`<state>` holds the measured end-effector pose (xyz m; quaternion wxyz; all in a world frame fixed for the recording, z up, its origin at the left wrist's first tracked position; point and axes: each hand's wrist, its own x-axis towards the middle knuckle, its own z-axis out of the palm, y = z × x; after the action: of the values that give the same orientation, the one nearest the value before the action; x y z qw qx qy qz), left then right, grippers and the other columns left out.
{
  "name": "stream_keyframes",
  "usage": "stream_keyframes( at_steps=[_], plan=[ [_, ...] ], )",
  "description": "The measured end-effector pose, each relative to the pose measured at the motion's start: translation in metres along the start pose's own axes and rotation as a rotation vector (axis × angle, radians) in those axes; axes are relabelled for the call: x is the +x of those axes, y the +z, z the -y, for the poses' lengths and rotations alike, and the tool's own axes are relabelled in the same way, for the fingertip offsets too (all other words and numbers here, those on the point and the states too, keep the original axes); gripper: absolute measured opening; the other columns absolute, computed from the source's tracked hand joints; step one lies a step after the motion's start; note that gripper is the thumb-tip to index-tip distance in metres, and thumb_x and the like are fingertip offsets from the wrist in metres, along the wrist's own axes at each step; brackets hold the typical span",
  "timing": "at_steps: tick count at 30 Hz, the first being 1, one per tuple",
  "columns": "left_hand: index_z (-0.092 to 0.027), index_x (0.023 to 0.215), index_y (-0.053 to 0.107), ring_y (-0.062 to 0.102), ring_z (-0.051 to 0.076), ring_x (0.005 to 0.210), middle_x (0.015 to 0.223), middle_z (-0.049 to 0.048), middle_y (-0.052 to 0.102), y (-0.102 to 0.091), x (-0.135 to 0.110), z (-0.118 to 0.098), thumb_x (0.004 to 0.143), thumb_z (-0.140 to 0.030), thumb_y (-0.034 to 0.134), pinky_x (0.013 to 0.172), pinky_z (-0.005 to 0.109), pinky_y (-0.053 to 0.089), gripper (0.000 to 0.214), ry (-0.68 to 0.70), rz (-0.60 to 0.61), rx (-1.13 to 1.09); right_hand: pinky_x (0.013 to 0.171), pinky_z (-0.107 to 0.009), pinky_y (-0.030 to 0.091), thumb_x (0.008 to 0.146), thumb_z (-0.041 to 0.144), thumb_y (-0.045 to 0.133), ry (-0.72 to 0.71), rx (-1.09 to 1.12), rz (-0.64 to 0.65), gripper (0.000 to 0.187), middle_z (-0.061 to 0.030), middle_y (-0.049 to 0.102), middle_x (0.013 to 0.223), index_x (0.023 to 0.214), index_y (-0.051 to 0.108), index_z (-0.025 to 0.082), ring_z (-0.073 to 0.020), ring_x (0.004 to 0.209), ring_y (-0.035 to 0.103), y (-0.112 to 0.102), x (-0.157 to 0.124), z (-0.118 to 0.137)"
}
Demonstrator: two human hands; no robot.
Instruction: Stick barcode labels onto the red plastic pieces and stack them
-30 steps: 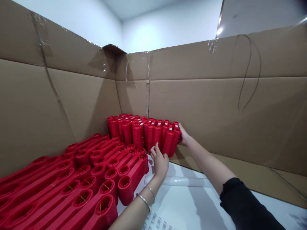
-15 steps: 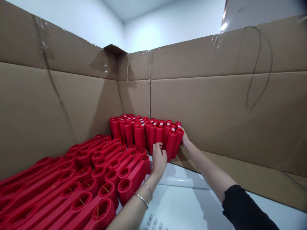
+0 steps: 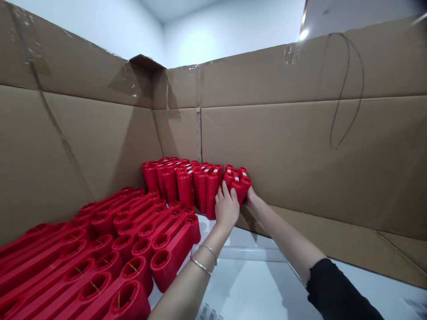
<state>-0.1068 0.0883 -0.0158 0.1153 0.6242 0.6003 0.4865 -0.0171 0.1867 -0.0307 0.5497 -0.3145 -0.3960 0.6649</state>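
A small group of upright red ribbed plastic stacks (image 3: 237, 179), with round hollow ends and white labels on top, sits between my hands. My left hand (image 3: 227, 208) presses its curled fingers and thumb on the near left side. My right hand (image 3: 251, 197) grips the right side, its fingers mostly hidden behind the red plastic. Just left of this group, a row of similar upright red stacks (image 3: 185, 189) stands close together. A narrow gap separates the two at the top.
Many long red pieces with ring ends (image 3: 173, 255) lie side by side at the left, some tied with orange bands. Tall cardboard walls (image 3: 283, 146) enclose the far side and left. Below my arms is a white surface (image 3: 247, 284) with a raised ridge.
The red group between my hands has separated slightly from the row. My left hand has moved right and up onto it. The view has shifted a little to the right.
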Motion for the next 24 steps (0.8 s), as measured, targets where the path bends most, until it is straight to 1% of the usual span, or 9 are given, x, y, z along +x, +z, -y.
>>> stream_keyframes(
  at_steps=[3, 5, 8, 10, 11, 14, 16, 21, 24],
  plan=[
    [-0.011, 0.142, 0.021, 0.025, 0.027, 0.133, 0.145, 0.017, 0.024, 0.008, -0.002, 0.002, 0.093, -0.04, 0.025, 0.107, 0.039, 0.024, 0.057, -0.089, 0.002, -0.053, 0.077, -0.035, 0.048, 0.086, 0.058, 0.039, 0.036, 0.026, 0.009, 0.053, -0.0076, 0.068, 0.084, 0.096, 0.064, 0.013, -0.0152, 0.074, 0.063, 0.002, -0.003, 0.004],
    [-0.009, 0.142, 0.019, 0.024, 0.025, 0.134, 0.146, 0.0171, 0.021, 0.01, 0.001, 0.004, 0.093, -0.042, 0.021, 0.107, 0.036, 0.024, 0.058, -0.17, 0.004, -0.087, 0.078, -0.035, 0.048, 0.086, 0.059, 0.038, 0.05, 0.038, 0.012, 0.053, -0.008, 0.068, 0.084, 0.097, 0.063, 0.013, -0.0154, 0.075, 0.063, 0.003, -0.003, 0.005],
    [-0.008, 0.14, 0.022, 0.023, 0.028, 0.134, 0.144, 0.0186, 0.026, 0.013, 0.009, 0.009, 0.094, -0.042, 0.016, 0.107, 0.042, 0.023, 0.058, -0.304, 0.03, -0.117, 0.08, -0.036, 0.047, 0.086, 0.058, 0.04, 0.064, 0.049, 0.017, 0.052, -0.0086, 0.068, 0.084, 0.097, 0.064, 0.013, -0.0161, 0.077, 0.063, 0.004, -0.002, 0.007],
    [-0.01, 0.139, 0.026, 0.024, 0.029, 0.133, 0.142, 0.0176, 0.03, 0.015, 0.013, 0.012, 0.093, -0.043, 0.016, 0.107, 0.044, 0.023, 0.057, -0.367, 0.048, -0.128, 0.081, -0.037, 0.046, 0.085, 0.057, 0.042, 0.077, 0.048, 0.021, 0.051, -0.009, 0.068, 0.084, 0.097, 0.064, 0.012, -0.0166, 0.078, 0.063, 0.003, -0.003, 0.008],
    [-0.012, 0.138, 0.027, 0.025, 0.029, 0.133, 0.143, 0.0165, 0.03, 0.016, 0.014, 0.012, 0.093, -0.044, 0.015, 0.106, 0.043, 0.024, 0.056, -0.386, 0.053, -0.133, 0.081, -0.037, 0.046, 0.085, 0.057, 0.042, 0.085, 0.045, 0.023, 0.051, -0.0092, 0.068, 0.084, 0.097, 0.064, 0.012, -0.0168, 0.078, 0.063, 0.001, -0.003, 0.008],
    [-0.016, 0.138, 0.027, 0.031, 0.027, 0.131, 0.144, 0.0144, 0.028, 0.019, 0.014, 0.013, 0.093, -0.044, 0.016, 0.104, 0.039, 0.029, 0.055, -0.407, 0.06, -0.143, 0.08, -0.037, 0.047, 0.086, 0.056, 0.042, 0.105, 0.034, 0.02, 0.05, -0.009, 0.068, 0.084, 0.096, 0.064, 0.012, -0.0163, 0.077, 0.063, -0.002, -0.004, 0.009],
    [-0.018, 0.139, 0.027, 0.032, 0.027, 0.13, 0.144, 0.0137, 0.028, 0.018, 0.012, 0.014, 0.092, -0.045, 0.018, 0.104, 0.038, 0.03, 0.055, -0.409, 0.075, -0.141, 0.079, -0.036, 0.047, 0.086, 0.055, 0.042, 0.113, 0.03, 0.017, 0.049, -0.0084, 0.068, 0.086, 0.096, 0.064, 0.012, -0.016, 0.076, 0.063, -0.003, -0.004, 0.009],
    [-0.024, 0.14, 0.025, 0.031, 0.032, 0.129, 0.143, 0.0113, 0.031, 0.012, 0.003, 0.013, 0.091, -0.049, 0.018, 0.103, 0.048, 0.026, 0.056, -0.443, 0.101, -0.106, 0.08, -0.036, 0.046, 0.087, 0.056, 0.04, 0.111, 0.021, 0.006, 0.051, -0.0078, 0.068, 0.089, 0.096, 0.063, 0.012, -0.016, 0.079, 0.063, 0.0, -0.005, 0.008],
    [-0.023, 0.138, 0.029, 0.035, 0.034, 0.126, 0.141, 0.0122, 0.033, 0.008, -0.004, 0.011, 0.091, -0.048, 0.021, 0.1, 0.049, 0.029, 0.054, -0.434, 0.079, -0.09, 0.08, -0.037, 0.046, 0.087, 0.057, 0.038, 0.104, -0.009, 0.013, 0.051, -0.008, 0.067, 0.086, 0.093, 0.063, 0.012, -0.0159, 0.079, 0.062, -0.001, -0.008, 0.006]
  ],
)
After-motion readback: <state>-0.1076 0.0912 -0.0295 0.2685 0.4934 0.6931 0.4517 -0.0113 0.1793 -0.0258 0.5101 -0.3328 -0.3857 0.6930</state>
